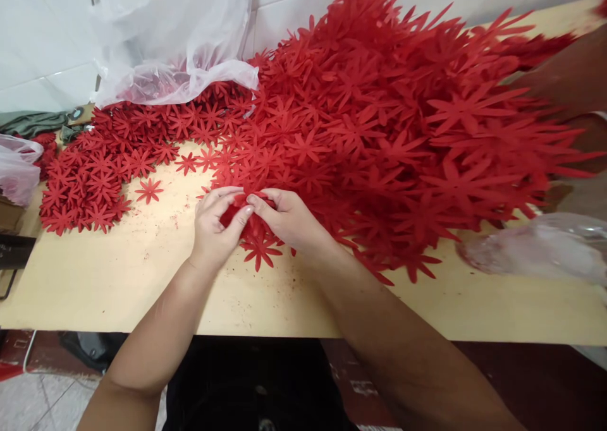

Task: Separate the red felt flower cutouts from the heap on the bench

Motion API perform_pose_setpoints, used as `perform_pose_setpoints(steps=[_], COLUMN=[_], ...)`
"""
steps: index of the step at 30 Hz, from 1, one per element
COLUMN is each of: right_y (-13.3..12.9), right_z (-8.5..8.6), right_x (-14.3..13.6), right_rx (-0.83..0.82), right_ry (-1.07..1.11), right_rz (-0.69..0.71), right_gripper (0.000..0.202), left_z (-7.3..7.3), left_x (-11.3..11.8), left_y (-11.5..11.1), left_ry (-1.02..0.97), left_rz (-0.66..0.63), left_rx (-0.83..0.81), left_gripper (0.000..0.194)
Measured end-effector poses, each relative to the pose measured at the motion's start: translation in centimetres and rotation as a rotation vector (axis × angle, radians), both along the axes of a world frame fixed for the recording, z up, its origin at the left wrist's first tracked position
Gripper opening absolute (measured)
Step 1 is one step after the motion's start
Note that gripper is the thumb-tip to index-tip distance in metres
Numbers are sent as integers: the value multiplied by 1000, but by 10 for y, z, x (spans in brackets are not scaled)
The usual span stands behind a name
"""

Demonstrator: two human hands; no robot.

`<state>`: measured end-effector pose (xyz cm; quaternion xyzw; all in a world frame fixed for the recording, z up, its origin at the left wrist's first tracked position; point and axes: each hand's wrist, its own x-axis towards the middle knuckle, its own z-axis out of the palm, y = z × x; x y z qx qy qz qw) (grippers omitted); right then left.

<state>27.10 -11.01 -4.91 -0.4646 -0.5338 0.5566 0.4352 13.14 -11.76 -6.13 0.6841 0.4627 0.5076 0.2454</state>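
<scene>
A large heap of red flower-shaped pieces (351,121) spreads over the light wooden table (152,279). At its near left edge, my left hand (220,219) and my right hand (284,216) meet with fingertips almost touching. Both pinch a red piece (243,199), partly hidden by the fingers. Just below the hands a red flower (260,249) lies at the heap's edge. Another single red flower (149,191) rests flat on the wood to the left of my left hand. Stacked darker red flowers (95,184) lie farther left.
A translucent plastic bag (175,45) hangs over the flowers at the back left, against the tiled wall. Another clear bag (540,248) lies at the right. Dark green cloth (33,123) and a pinkish bag (18,169) are at the far left. Small red crumbs dot the wood.
</scene>
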Motion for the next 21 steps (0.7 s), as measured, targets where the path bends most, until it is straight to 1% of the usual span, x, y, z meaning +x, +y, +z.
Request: perform_pose_setpoints(steps=[4,6,9,11,12,14,16,18,20,21], right_y=[-2,-2,-1,1,2,3,3,3,3,3], right_z=[-2,-3,-5,-6,-6,-7,-7,-6,-5,-4], right_x=[-1,0,3,5,5,5,3,2,1,2], right_rx=[66,90,70,41,23,-10,-3,35,59,59], right_ry=[27,3,-32,-17,5,55,90,109,118,113], right_rz=[126,159,145,89,54,1,-25,-54,-84,-89], right_gripper=[25,20,17,15,14,14,14,15,18,22], left_z=[-1,-1,0,-2,-3,-9,-15,-18,-17,-15], left_x=[0,-1,-5,-9,-11,-13,-13,-11,-11,-12], left_y=[3,4,9,14,17,20,21,18,13,11], left_ry=[-297,-433,-654,-734,-728,-636,-495,-335,-182,-117], left_rz=[27,43,124,196,218,212,165,125,114,106], left_rx=[-163,-257,-333,-341,-337,-322,-279,-195,-66,-2], left_gripper=[18,20,21,19,16,11,23,38,48,48])
